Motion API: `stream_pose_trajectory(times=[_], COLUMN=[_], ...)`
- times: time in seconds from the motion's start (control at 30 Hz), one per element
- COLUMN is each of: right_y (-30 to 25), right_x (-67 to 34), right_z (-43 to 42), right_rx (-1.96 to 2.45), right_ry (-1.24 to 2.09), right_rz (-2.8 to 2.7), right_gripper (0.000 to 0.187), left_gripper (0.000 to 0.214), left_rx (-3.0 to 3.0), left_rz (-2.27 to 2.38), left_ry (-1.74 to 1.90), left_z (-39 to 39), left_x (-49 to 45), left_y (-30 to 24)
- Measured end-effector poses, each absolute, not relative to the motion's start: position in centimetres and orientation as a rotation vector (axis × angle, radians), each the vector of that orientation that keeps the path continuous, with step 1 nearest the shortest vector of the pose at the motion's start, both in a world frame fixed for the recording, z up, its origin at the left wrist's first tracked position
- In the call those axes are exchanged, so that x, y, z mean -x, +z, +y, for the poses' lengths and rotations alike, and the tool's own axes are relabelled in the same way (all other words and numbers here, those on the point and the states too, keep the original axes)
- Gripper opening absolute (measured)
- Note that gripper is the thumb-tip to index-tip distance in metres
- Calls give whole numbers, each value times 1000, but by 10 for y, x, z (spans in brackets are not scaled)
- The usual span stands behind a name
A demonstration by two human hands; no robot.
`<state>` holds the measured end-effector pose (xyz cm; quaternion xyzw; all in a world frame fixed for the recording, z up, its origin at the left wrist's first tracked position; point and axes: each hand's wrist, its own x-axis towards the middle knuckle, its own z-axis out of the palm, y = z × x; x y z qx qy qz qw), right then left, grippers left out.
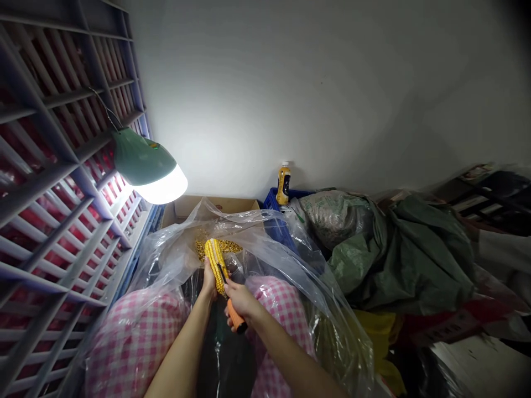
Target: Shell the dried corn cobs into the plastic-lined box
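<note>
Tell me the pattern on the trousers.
The trousers have a pink and white gingham check, shown best in the head view.

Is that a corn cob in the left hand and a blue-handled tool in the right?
Not quite: the tool's handle is orange, not blue, as the head view shows. The left hand holds the corn cob and the right hand holds the tool, as you said.

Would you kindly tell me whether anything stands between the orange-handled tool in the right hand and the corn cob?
Nothing visible does: the right hand holds the orange-handled tool, whose dark tip rests against the corn cob.
</note>
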<state>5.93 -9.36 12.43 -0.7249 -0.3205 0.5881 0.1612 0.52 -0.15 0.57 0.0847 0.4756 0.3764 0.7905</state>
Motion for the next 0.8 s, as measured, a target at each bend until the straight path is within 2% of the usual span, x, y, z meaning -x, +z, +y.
stream_pose_trajectory(times=[0.1, 0.17, 0.3, 0.47, 0.63, 0.8], right_y=[126, 128, 127, 112, 107, 116], right_x=[-54, -46, -40, -49, -50, -47], right_z=[-93, -90, -82, -86, -106, -113], right_rx=[2437, 2592, 2571, 2219, 2334, 2434], right_ry=[1070, 872, 973, 1455, 1060, 1009], right_rz=[-1582, -1783, -1669, -1174, -1436, -1530], right_gripper=[43, 47, 48, 48, 46, 47], left_gripper=[55, 55, 57, 57, 58, 59], left_rx=[-216, -228, -242, -225, -215, -199], left_rz=[1023, 1015, 1011, 1040, 1035, 1012], left_ry=[792, 779, 786, 789, 775, 774], left_z=[-2, -1, 0, -4, -5, -6], left_x=[-4, -3, -3, -6, -7, -5], left_y=[6, 6, 4, 3, 5, 5])
